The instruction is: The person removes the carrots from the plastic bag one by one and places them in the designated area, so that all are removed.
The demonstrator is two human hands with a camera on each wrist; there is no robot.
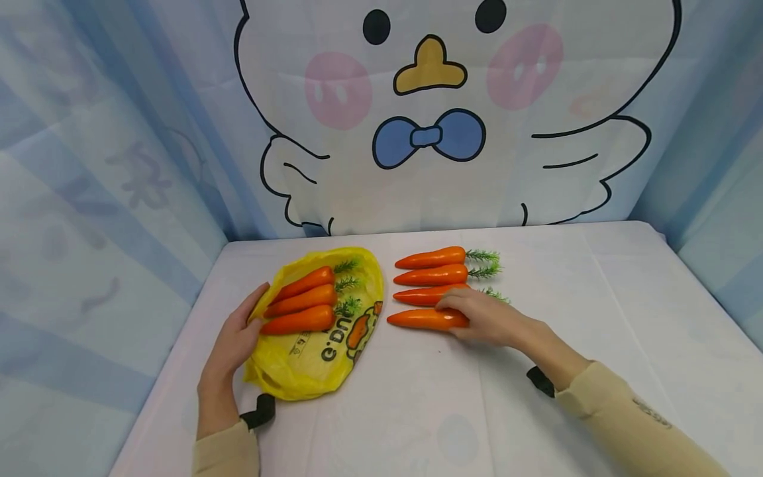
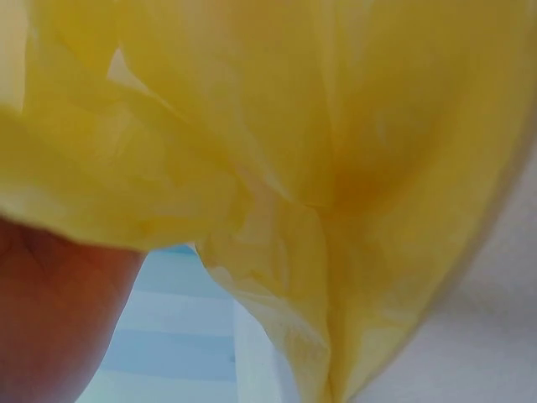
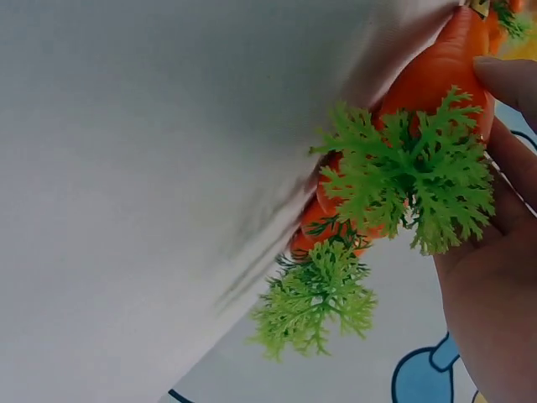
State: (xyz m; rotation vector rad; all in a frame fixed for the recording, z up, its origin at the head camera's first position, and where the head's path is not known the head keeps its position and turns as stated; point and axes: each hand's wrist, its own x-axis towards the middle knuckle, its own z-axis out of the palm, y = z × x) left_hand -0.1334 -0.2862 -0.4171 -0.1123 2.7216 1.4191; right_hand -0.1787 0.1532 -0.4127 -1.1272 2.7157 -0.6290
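Observation:
A yellow printed plastic bag is spread on the table at the left, and three orange carrots with green tops lie side by side on it. My left hand grips the bag's left edge, its thumb by the tip of the nearest carrot there. In the left wrist view the yellow plastic covers most of the fingers. My right hand holds the thick end of the nearest carrot in the right-hand row. Its leafy top shows in the right wrist view, with the thumb on the orange body.
Beyond the held carrot, three more carrots lie in a row, tips to the left. A white cloth covers the table. Behind it hangs a curtain with a cartoon bird, and blue curtains flank the sides.

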